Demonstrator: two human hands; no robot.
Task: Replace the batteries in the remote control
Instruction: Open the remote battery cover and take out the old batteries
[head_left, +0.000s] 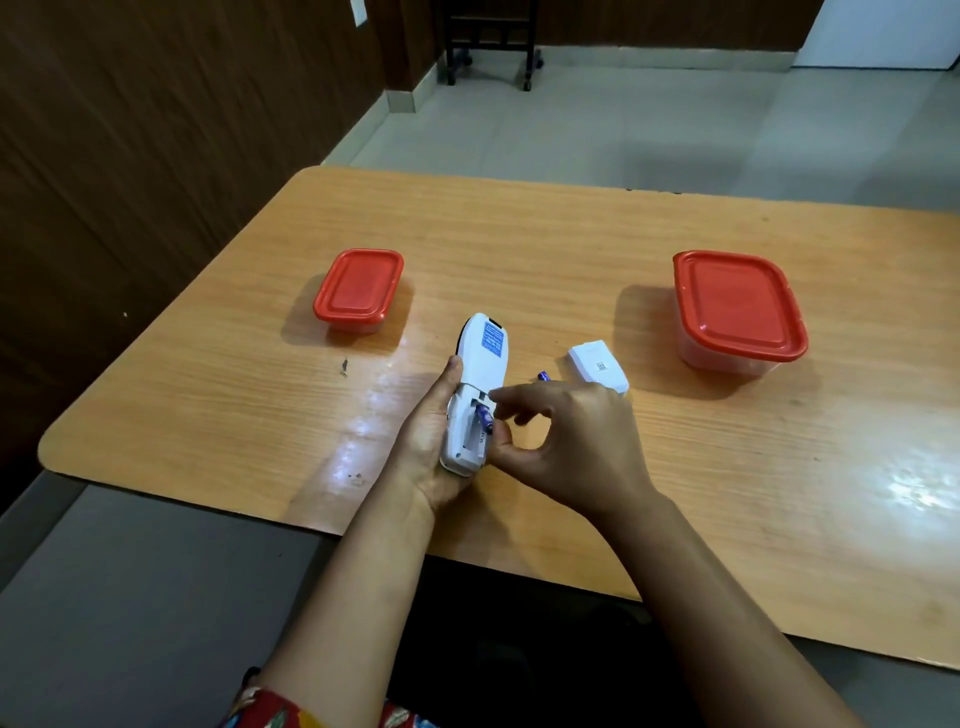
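Note:
A white remote control (480, 364) lies back-up in my left hand (428, 447), its battery bay uncovered at the near end. A purple battery (484, 420) sits tilted in that bay, one end raised, pinched between the thumb and forefinger of my right hand (566, 447). Its white battery cover (597, 364) rests on the table just right of the remote. A second purple battery (543, 375) lies on the table between the remote and the cover, mostly hidden behind my right fingers.
On the wooden table (675, 493) stand two clear containers with red lids: a small one (358, 288) at the left, a larger one (737, 306) at the right. A dark wood wall runs along the left; grey floor lies beyond.

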